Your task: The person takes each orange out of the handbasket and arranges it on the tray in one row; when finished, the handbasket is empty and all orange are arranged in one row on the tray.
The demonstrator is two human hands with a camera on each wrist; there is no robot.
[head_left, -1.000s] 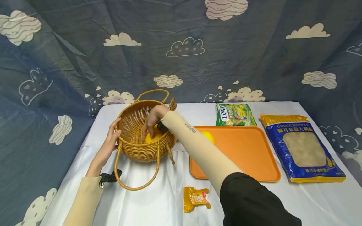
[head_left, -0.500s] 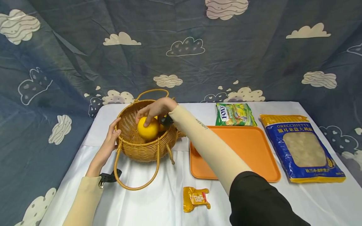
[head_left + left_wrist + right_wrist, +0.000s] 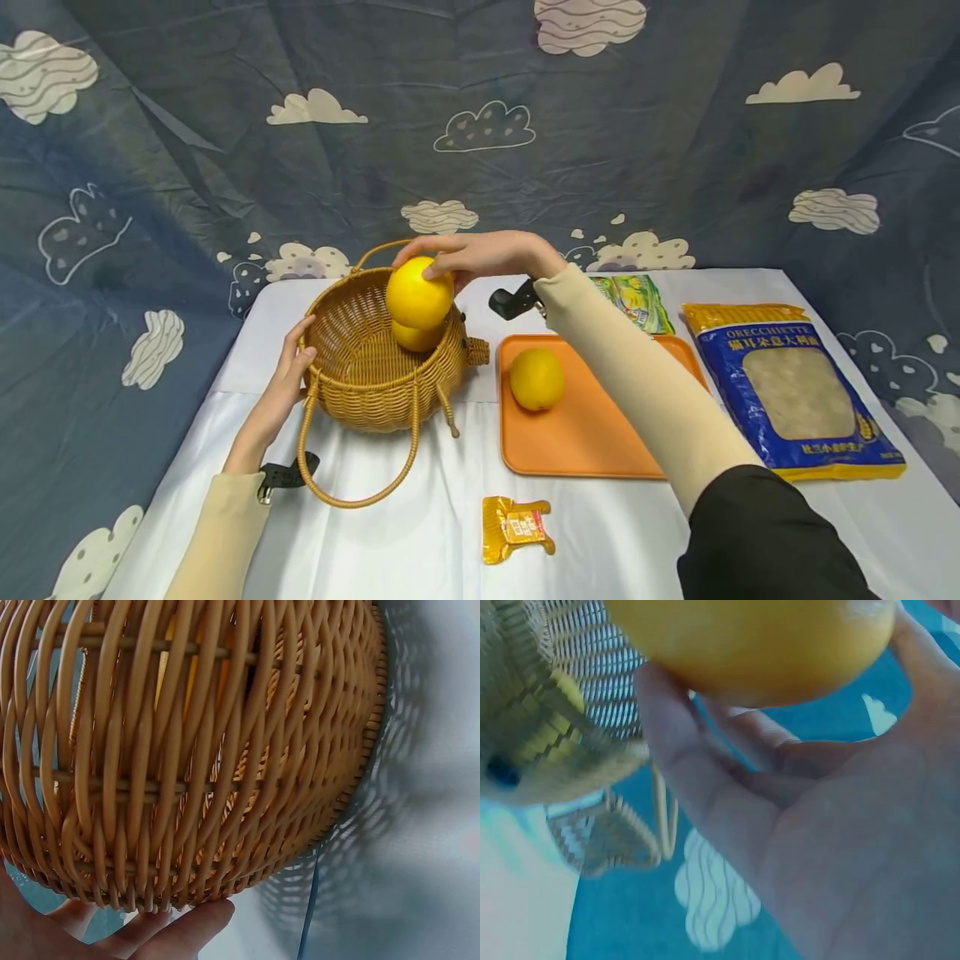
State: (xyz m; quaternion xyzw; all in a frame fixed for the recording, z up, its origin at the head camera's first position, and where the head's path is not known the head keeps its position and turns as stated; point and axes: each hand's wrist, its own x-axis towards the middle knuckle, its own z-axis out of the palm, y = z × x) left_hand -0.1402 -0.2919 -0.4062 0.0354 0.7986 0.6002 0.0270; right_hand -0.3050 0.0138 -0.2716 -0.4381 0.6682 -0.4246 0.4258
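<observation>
A wicker basket [image 3: 360,342] with two looped handles stands tilted on the table's left part, its mouth facing up. My left hand [image 3: 277,400] holds its left rim, and its fingers also show against the weave in the left wrist view. Above the basket's right rim, my right hand [image 3: 480,254] grips a yellow orange [image 3: 420,292], seen close up in the right wrist view. A second orange [image 3: 415,337] lies inside the basket, partly hidden behind the held one. Another orange [image 3: 537,379] rests on the orange tray [image 3: 585,442], at its left end.
Behind the tray lies a green candy bag [image 3: 637,300], partly hidden by the right forearm. A blue-and-yellow pasta bag [image 3: 802,392] is on the right. Near the front sits a small gold-wrapped snack [image 3: 517,529]. A dark cloud-patterned curtain [image 3: 360,175] hangs behind the table.
My right hand has lifted an orange from inside the basket, up and rightward to above the rim. My left hand has stayed on the rim. The tray's orange is now uncovered.
</observation>
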